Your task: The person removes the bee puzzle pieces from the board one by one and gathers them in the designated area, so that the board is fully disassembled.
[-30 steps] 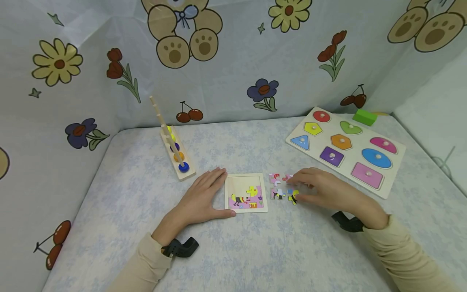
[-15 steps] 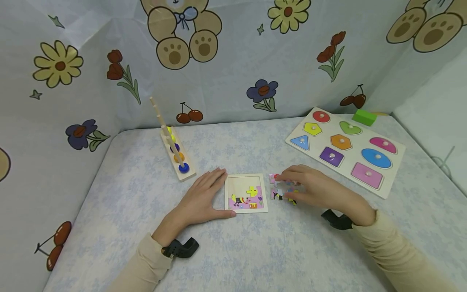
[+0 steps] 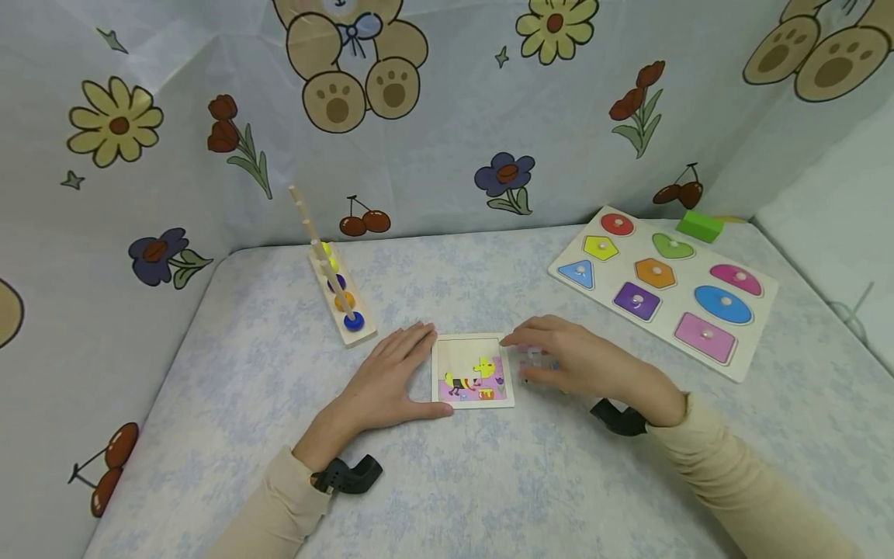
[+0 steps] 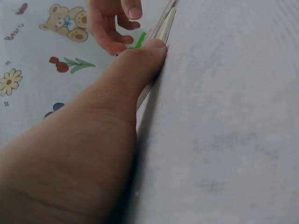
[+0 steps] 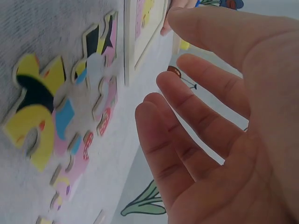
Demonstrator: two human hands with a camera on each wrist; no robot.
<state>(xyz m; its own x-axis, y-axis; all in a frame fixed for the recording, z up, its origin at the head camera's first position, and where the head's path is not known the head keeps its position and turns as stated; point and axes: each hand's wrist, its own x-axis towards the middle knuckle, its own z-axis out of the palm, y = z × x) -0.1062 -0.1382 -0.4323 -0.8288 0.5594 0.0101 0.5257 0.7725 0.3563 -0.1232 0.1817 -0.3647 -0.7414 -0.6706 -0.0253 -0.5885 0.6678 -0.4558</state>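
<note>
Placed pieces (image 3: 483, 367) fill the lower part of the tray (image 3: 461, 348), just right of our left hand (image 3: 384, 380); its upper part is bare, so we judge the job about half done, with the loose pieces (image 5: 35, 95) under our right hand (image 3: 587, 361) left to fit. That hand holds nothing, fingers loosely parted; our left, spread wide, braces the tray. Compared with a second ago, our right hand has shifted leftward, nearer the tray.

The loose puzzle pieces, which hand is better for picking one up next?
The right hand, probably: it hovers close to the loose puzzle pieces, holding nothing. The left hand is farther from them, touching the puzzle frame on the opposite side.
</note>
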